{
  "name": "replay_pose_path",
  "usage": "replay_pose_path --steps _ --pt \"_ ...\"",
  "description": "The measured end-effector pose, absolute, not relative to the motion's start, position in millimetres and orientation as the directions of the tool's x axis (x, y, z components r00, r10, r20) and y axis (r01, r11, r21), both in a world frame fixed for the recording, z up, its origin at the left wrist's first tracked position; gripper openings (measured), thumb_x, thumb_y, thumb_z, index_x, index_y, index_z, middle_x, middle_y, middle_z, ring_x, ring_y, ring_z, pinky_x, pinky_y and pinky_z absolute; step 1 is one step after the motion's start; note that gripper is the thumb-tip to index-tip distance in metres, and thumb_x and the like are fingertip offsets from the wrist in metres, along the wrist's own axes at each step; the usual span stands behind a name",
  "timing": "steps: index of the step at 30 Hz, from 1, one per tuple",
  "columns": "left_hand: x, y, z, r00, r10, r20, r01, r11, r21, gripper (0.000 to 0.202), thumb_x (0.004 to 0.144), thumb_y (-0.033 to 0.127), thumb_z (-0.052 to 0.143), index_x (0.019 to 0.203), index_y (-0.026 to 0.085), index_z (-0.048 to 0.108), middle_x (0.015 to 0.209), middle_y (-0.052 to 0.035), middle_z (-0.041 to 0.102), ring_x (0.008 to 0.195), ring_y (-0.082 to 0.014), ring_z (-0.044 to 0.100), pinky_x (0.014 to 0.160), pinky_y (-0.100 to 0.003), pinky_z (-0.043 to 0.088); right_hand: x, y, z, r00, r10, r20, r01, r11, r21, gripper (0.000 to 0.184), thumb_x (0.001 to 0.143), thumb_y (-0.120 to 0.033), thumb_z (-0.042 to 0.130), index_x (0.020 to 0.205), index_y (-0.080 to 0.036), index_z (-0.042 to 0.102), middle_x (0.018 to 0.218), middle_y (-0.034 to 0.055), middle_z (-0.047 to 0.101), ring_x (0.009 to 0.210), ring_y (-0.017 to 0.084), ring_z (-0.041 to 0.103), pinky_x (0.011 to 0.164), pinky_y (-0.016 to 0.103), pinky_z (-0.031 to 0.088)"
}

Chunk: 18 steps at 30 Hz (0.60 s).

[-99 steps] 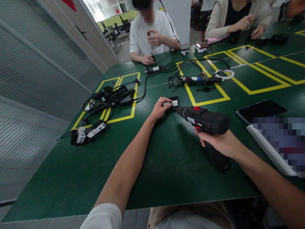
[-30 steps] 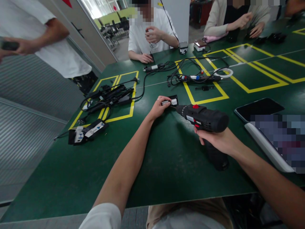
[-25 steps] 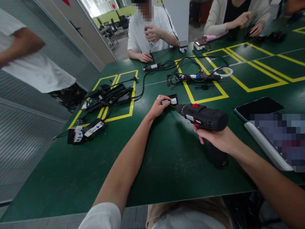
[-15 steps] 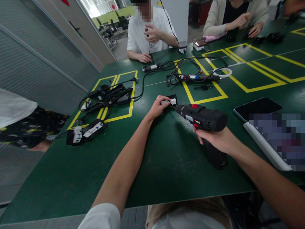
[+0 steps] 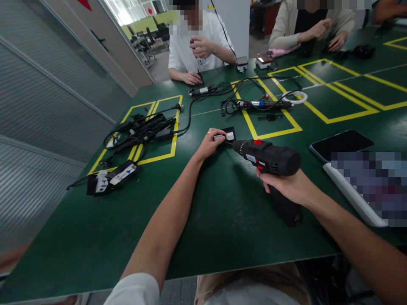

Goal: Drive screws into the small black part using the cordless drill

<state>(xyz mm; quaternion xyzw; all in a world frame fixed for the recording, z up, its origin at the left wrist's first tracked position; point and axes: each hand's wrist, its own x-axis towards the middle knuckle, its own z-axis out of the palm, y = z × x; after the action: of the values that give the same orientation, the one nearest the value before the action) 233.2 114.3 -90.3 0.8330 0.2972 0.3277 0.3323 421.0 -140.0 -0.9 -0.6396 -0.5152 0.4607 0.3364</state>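
My left hand (image 5: pixel 210 144) is closed on a small black and silver part (image 5: pixel 226 136) that lies on the green table (image 5: pixel 222 212). My right hand (image 5: pixel 288 186) is wrapped round the grip of a black cordless drill (image 5: pixel 270 157) with a red switch. The drill lies level, and its bit tip touches the part's near edge, just right of my left fingers. The drill's battery base (image 5: pixel 288 212) rests close to the table.
Black cables and adapters (image 5: pixel 143 127) and a flat labelled black piece (image 5: pixel 111 178) lie at the left. Corded tools (image 5: pixel 263 103) sit beyond. A dark phone (image 5: pixel 341 144) lies at the right. Two other people sit at the far edge.
Both hands and the drill keep their places on the part. A person in a white shirt walked past on the left and has left the view.
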Motion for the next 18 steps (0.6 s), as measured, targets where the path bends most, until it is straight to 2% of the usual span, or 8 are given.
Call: replay_pose_path --steps 10,18 --pt "232.9 113.0 -89.7 0.603 0.725 0.334 0.288 -0.587 0.757 0.021 0.084 0.033 0.059 0.101 0.022 0.067 0.102 -0.0051 0.057 0.103 -0.0195 0.054 0.098 -0.037 0.040 418.9 -140.1 1.7 0.046 0.971 -0.233 0.272 -0.237 -0.933 0.010 0.079 -0.024 0.060 0.086 -0.019 0.062 0.058 -0.0010 0.061 0.057 0.017 0.059 0.062 0.032 0.047" --pt "233.1 111.4 -87.2 0.604 0.726 0.329 0.289 -0.584 0.758 0.021 0.084 0.032 0.059 0.101 0.021 0.067 0.103 -0.0051 0.058 0.104 -0.0192 0.054 0.099 -0.036 0.040 420.3 -139.6 0.6 0.027 0.972 -0.234 0.296 -0.231 -0.927 0.008 0.081 -0.024 0.057 0.082 -0.019 0.062 0.060 -0.0009 0.062 0.059 0.016 0.059 0.068 0.033 0.047"
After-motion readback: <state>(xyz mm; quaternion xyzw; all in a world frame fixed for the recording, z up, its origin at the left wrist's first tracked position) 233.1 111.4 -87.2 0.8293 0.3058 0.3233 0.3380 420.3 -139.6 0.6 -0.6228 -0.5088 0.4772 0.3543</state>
